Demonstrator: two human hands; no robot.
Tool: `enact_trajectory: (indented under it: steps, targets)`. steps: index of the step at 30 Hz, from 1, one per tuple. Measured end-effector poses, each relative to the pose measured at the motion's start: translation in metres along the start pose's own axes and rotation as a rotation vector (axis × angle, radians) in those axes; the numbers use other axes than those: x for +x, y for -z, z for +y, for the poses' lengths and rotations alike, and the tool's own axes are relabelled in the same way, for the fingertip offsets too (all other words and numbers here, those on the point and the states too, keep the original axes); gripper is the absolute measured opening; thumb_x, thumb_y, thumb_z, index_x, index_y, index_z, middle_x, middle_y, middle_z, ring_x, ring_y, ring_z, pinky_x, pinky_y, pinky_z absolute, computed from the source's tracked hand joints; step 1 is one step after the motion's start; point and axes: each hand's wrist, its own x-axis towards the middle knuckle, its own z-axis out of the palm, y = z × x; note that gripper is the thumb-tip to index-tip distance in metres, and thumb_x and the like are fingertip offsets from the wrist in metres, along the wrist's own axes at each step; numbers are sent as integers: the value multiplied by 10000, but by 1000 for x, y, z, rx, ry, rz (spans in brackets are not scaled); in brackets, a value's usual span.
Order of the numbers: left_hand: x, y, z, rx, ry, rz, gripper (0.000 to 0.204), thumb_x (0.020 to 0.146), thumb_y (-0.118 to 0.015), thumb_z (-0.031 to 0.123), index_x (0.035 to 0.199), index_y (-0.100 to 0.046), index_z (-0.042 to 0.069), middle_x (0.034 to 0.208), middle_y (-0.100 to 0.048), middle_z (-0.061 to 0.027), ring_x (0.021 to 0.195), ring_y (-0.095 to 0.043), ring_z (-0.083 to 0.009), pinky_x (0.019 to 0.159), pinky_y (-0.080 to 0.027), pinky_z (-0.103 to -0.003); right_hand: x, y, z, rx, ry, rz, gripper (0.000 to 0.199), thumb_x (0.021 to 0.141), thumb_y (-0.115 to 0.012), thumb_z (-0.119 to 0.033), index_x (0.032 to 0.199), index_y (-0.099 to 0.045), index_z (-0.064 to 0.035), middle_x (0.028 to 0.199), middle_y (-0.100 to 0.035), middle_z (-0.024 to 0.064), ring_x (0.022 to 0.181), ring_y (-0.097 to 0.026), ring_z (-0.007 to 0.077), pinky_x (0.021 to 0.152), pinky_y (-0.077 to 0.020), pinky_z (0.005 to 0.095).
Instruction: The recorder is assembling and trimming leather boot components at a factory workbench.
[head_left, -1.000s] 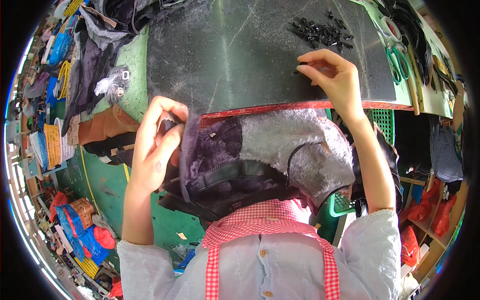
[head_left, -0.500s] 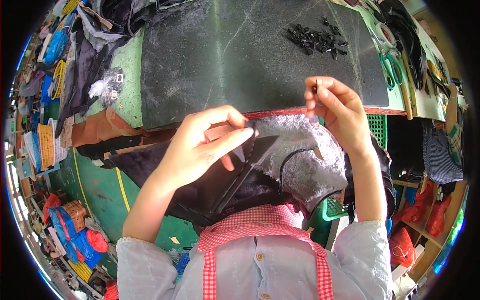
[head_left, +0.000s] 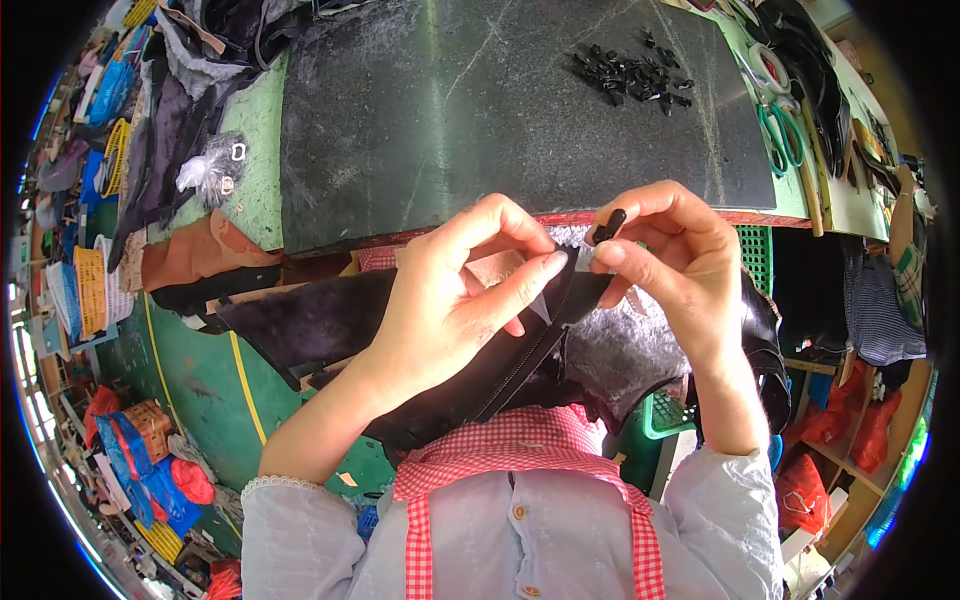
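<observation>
My left hand [head_left: 440,300] pinches the upper end of a black zipper [head_left: 528,358] between thumb and forefinger. That zipper runs along a dark leather piece [head_left: 300,325] lying across my lap. Close beside it, my right hand [head_left: 685,265] is closed on a small black zipper slider [head_left: 609,226], held between thumb and fingertips. The two hands nearly meet in front of the table's edge, and I cannot tell whether slider and zipper touch. Grey fleece lining [head_left: 630,350] shows under my right hand.
A pile of small black sliders [head_left: 640,78] lies on the dark table mat [head_left: 480,130]. Green-handled scissors [head_left: 782,138] and a tape roll [head_left: 770,68] are at right. At left are a clear plastic bag [head_left: 205,173] and dark fleece-lined pieces [head_left: 185,120]. A green basket [head_left: 755,258] stands below the table.
My right hand has come left and slightly down with the slider, toward my left hand. The left hand has moved right, carrying the zipper end and leather with it.
</observation>
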Motion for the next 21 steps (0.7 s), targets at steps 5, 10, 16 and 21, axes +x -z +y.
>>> enact_trajectory:
  steps: [5, 10, 16, 21]
  targets:
    - [0, -2, -1, -12, -24, -18, 74, 919, -611, 36, 946, -548, 6, 840, -576, -11, 671, -535, -14, 498, -480, -174, 0, -11, -4, -184, 79, 33, 239, 818, -707, 26, 1025, -594, -7, 953, -628, 46, 837, -631, 90, 652, -566, 215]
    - [1, -1, -2, -12, -22, -5, 75, 908, -618, 32, 938, -551, 15, 820, -609, -5, 670, -577, -23, 494, -497, -188, -3, -10, -7, -355, 134, -6, 303, 780, -724, 53, 1040, -581, -11, 902, -633, 45, 800, -622, 80, 664, -537, 206]
    - [-2, -2, 2, -9, 20, 5, 78, 927, -598, 41, 973, -536, 29, 808, -573, 18, 654, -532, 1, 469, -425, -166, -8, -7, -4, -503, 149, -14, 312, 752, -772, -20, 1005, -591, -52, 816, -657, 13, 695, -611, 58, 577, -468, 200]
    - [0, 8, -2, -65, 58, 49, 78, 961, -557, 68, 978, -485, 43, 828, -531, 14, 577, -437, -1, 486, -362, -164, -18, 46, -29, -787, -31, -168, 55, 789, -702, -45, 802, -659, -14, 741, -659, 39, 643, -596, 108, 603, -466, 247]
